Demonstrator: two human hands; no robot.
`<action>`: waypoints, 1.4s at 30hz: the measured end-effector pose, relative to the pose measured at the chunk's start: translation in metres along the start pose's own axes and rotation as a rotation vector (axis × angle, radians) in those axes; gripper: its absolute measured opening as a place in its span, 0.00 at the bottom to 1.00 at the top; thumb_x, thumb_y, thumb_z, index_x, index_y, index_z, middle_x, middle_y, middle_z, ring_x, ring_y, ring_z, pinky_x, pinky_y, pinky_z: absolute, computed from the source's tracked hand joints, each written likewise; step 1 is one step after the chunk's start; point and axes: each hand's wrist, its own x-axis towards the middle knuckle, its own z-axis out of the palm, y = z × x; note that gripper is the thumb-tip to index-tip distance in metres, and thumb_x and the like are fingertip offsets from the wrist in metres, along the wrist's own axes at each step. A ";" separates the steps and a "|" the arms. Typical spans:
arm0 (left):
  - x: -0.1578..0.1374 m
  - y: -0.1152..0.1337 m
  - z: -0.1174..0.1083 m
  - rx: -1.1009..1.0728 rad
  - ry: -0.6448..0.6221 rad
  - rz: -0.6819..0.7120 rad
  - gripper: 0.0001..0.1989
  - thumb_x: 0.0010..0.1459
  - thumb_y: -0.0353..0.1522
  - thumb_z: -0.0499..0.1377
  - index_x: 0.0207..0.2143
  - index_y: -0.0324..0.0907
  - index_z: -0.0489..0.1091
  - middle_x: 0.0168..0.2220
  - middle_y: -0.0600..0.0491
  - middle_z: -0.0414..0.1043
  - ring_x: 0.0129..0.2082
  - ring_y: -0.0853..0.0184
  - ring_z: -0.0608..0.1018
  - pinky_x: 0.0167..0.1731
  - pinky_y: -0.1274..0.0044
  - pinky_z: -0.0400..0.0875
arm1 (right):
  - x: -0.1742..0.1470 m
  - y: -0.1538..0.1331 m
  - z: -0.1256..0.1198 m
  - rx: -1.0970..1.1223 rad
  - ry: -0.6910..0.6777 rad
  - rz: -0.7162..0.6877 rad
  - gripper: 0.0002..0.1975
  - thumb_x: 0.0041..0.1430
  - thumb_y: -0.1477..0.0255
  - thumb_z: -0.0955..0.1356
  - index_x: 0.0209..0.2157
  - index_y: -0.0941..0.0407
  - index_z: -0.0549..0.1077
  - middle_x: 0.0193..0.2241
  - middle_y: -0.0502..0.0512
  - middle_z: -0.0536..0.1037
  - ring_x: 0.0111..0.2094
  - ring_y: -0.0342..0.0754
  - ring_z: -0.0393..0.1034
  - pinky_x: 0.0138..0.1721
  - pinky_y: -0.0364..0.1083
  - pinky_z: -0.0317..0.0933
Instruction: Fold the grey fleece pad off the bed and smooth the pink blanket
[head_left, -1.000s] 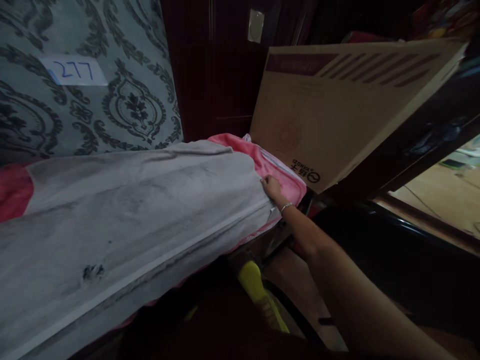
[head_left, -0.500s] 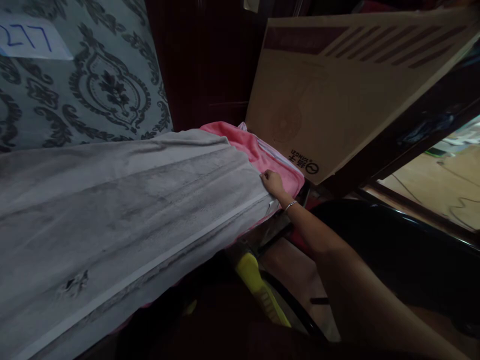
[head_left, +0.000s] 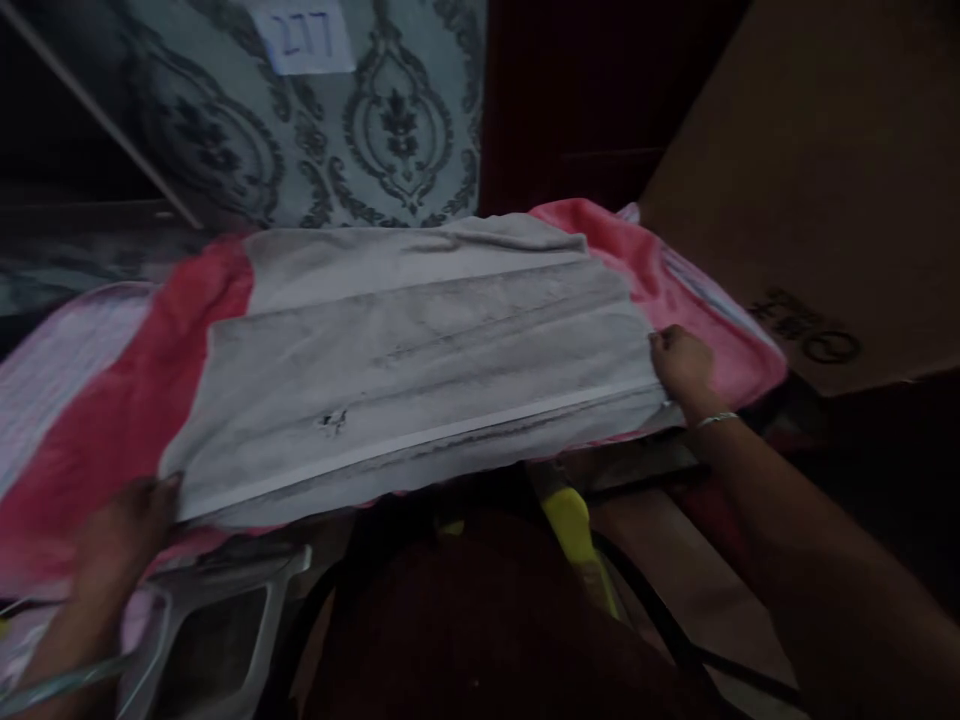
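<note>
As the stained, oblong grey-white cloth (head_left: 435, 350) lies over soft pink fabric (head_left: 731, 355), I have the left hand (head_left: 127, 530) and right hand (head_left: 684, 365) pinched closed on opposite edges, apparently holding it flat.

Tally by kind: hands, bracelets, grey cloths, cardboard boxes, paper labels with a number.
Hands: 2 (left hand, right hand)
Bracelets: 2 (left bracelet, right bracelet)
Grey cloth: 1
Cardboard box: 1
Paper label: 1
Total: 7
</note>
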 end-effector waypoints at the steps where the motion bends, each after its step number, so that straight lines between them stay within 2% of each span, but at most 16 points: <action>1: -0.003 -0.006 -0.003 -0.009 -0.012 -0.051 0.15 0.68 0.39 0.49 0.32 0.44 0.69 0.29 0.51 0.77 0.32 0.61 0.76 0.29 0.75 0.66 | 0.000 0.002 0.000 0.003 -0.013 0.012 0.19 0.68 0.66 0.62 0.51 0.61 0.77 0.43 0.73 0.81 0.45 0.63 0.76 0.44 0.55 0.64; 3: -0.007 -0.012 -0.010 -0.028 -0.055 -0.104 0.13 0.65 0.39 0.51 0.29 0.45 0.66 0.20 0.53 0.71 0.29 0.60 0.75 0.28 0.76 0.62 | -0.001 0.007 -0.002 0.028 -0.053 0.027 0.20 0.69 0.65 0.61 0.53 0.59 0.77 0.45 0.73 0.80 0.48 0.65 0.75 0.45 0.57 0.63; 5: -0.010 -0.014 -0.018 0.023 -0.031 -0.122 0.14 0.64 0.42 0.52 0.30 0.44 0.68 0.20 0.53 0.68 0.28 0.60 0.73 0.28 0.75 0.60 | -0.001 0.009 -0.006 0.057 -0.072 0.046 0.19 0.69 0.65 0.62 0.53 0.57 0.77 0.46 0.73 0.79 0.50 0.67 0.74 0.45 0.59 0.63; 7: -0.013 -0.007 -0.024 0.121 0.108 -0.120 0.18 0.65 0.43 0.48 0.33 0.43 0.71 0.24 0.50 0.70 0.28 0.59 0.72 0.28 0.74 0.59 | -0.003 0.003 -0.011 0.094 -0.019 -0.024 0.19 0.68 0.66 0.62 0.53 0.57 0.77 0.48 0.75 0.78 0.52 0.70 0.72 0.46 0.61 0.63; 9: -0.015 0.012 -0.024 0.126 0.261 -0.017 0.20 0.67 0.40 0.45 0.38 0.40 0.73 0.30 0.46 0.74 0.29 0.59 0.72 0.29 0.72 0.61 | -0.010 -0.019 -0.014 0.170 0.081 -0.215 0.19 0.66 0.68 0.62 0.52 0.59 0.77 0.49 0.76 0.77 0.55 0.71 0.69 0.49 0.62 0.63; 10: -0.016 0.028 -0.021 0.076 0.307 0.103 0.20 0.67 0.38 0.45 0.40 0.38 0.74 0.33 0.45 0.75 0.31 0.58 0.73 0.31 0.72 0.64 | -0.018 -0.036 -0.014 0.234 0.122 -0.352 0.19 0.66 0.69 0.62 0.51 0.59 0.77 0.48 0.74 0.77 0.54 0.70 0.69 0.51 0.62 0.63; 12: -0.016 0.068 -0.013 -0.074 0.321 0.461 0.16 0.65 0.35 0.48 0.41 0.39 0.74 0.38 0.44 0.77 0.37 0.58 0.76 0.38 0.71 0.69 | -0.042 -0.080 -0.013 0.386 0.138 -0.629 0.16 0.65 0.69 0.62 0.47 0.57 0.78 0.46 0.69 0.77 0.51 0.65 0.70 0.52 0.61 0.64; 14: -0.019 0.113 -0.003 -0.192 0.249 0.873 0.13 0.64 0.32 0.50 0.38 0.41 0.74 0.39 0.45 0.77 0.43 0.58 0.77 0.45 0.70 0.71 | -0.077 -0.127 -0.010 0.530 0.058 -0.898 0.13 0.64 0.70 0.62 0.44 0.55 0.77 0.43 0.63 0.77 0.47 0.58 0.72 0.51 0.57 0.66; 15: -0.022 0.134 0.003 -0.228 0.215 1.015 0.12 0.65 0.31 0.51 0.37 0.42 0.74 0.39 0.46 0.77 0.43 0.59 0.77 0.47 0.70 0.71 | -0.097 -0.148 -0.009 0.575 0.019 -1.003 0.13 0.65 0.71 0.62 0.43 0.54 0.77 0.42 0.61 0.77 0.46 0.56 0.71 0.50 0.55 0.66; 18: -0.036 0.172 0.020 -0.266 0.181 1.250 0.12 0.67 0.30 0.51 0.39 0.41 0.75 0.40 0.46 0.77 0.43 0.60 0.76 0.48 0.68 0.71 | -0.152 -0.190 -0.006 0.612 -0.079 -1.242 0.11 0.66 0.73 0.64 0.44 0.54 0.77 0.43 0.60 0.76 0.46 0.54 0.70 0.49 0.52 0.66; 20: -0.047 0.176 0.032 -0.244 0.217 1.297 0.12 0.68 0.30 0.52 0.39 0.40 0.76 0.40 0.46 0.77 0.43 0.59 0.75 0.46 0.67 0.71 | -0.177 -0.200 -0.003 0.598 -0.122 -1.327 0.10 0.66 0.73 0.65 0.44 0.54 0.77 0.43 0.60 0.76 0.46 0.54 0.68 0.48 0.52 0.65; 23: -0.060 0.164 0.050 -0.193 0.294 1.277 0.12 0.68 0.30 0.53 0.41 0.40 0.77 0.43 0.43 0.77 0.45 0.57 0.74 0.45 0.65 0.70 | -0.195 -0.198 0.005 0.568 -0.158 -1.354 0.09 0.67 0.73 0.65 0.44 0.54 0.78 0.42 0.60 0.75 0.45 0.54 0.67 0.48 0.52 0.63; 28: -0.069 0.152 0.066 -0.166 0.344 1.178 0.13 0.67 0.30 0.54 0.48 0.42 0.76 0.52 0.42 0.76 0.50 0.54 0.73 0.44 0.62 0.69 | -0.198 -0.189 0.016 0.591 -0.165 -1.327 0.10 0.67 0.74 0.66 0.46 0.54 0.78 0.44 0.60 0.76 0.45 0.53 0.67 0.49 0.53 0.63; 32: -0.079 0.161 0.071 -0.132 0.376 1.233 0.16 0.67 0.28 0.54 0.53 0.44 0.76 0.56 0.44 0.75 0.52 0.53 0.72 0.46 0.62 0.68 | -0.187 -0.195 0.013 0.629 -0.204 -1.309 0.11 0.65 0.74 0.67 0.47 0.53 0.78 0.42 0.59 0.77 0.46 0.53 0.70 0.48 0.51 0.65; 36: -0.090 0.165 0.078 -0.169 0.425 1.221 0.16 0.67 0.31 0.56 0.55 0.43 0.75 0.57 0.45 0.75 0.53 0.54 0.71 0.47 0.61 0.68 | -0.160 -0.222 0.007 0.681 -0.167 -1.252 0.13 0.64 0.76 0.66 0.47 0.54 0.79 0.41 0.58 0.79 0.45 0.52 0.71 0.49 0.52 0.66; 42: -0.094 0.162 0.083 -0.238 0.454 1.203 0.15 0.65 0.29 0.58 0.53 0.44 0.75 0.56 0.47 0.75 0.53 0.55 0.71 0.47 0.62 0.68 | -0.119 -0.292 0.023 0.731 -0.229 -1.247 0.12 0.61 0.79 0.67 0.43 0.55 0.81 0.40 0.58 0.81 0.45 0.51 0.73 0.51 0.51 0.66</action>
